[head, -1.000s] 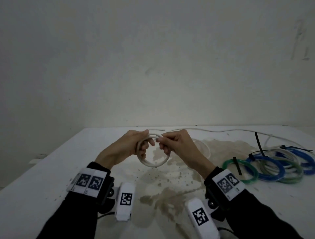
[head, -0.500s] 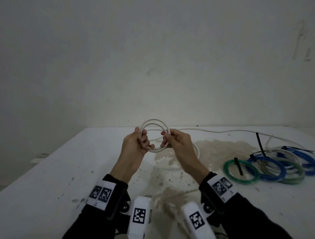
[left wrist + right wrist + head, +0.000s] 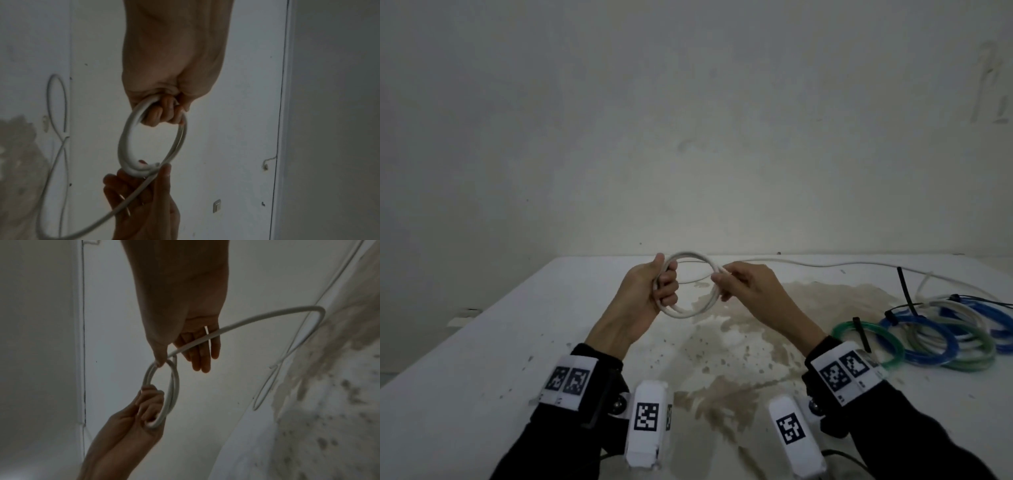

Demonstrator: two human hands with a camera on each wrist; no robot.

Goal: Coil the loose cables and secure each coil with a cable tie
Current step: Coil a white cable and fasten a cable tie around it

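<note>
A white cable is wound into a small coil and held upright above the white table. My left hand grips the coil's left side with its fingers curled through the loop. My right hand pinches the right side where the strands cross; in the right wrist view the thumb presses on the coil and the other fingers lie fairly straight. The loose tail leaves my right hand and runs right along the table's far edge.
On the right lie tied coils, green, blue and pale ones behind, with black cable ties among them. A brown stain covers the table's middle. A wall rises behind the far edge; the table's left edge slants away.
The coil has come up from low between my close hands to an upright loop. My hands have moved apart, the right one sliding to the coil's right side.
</note>
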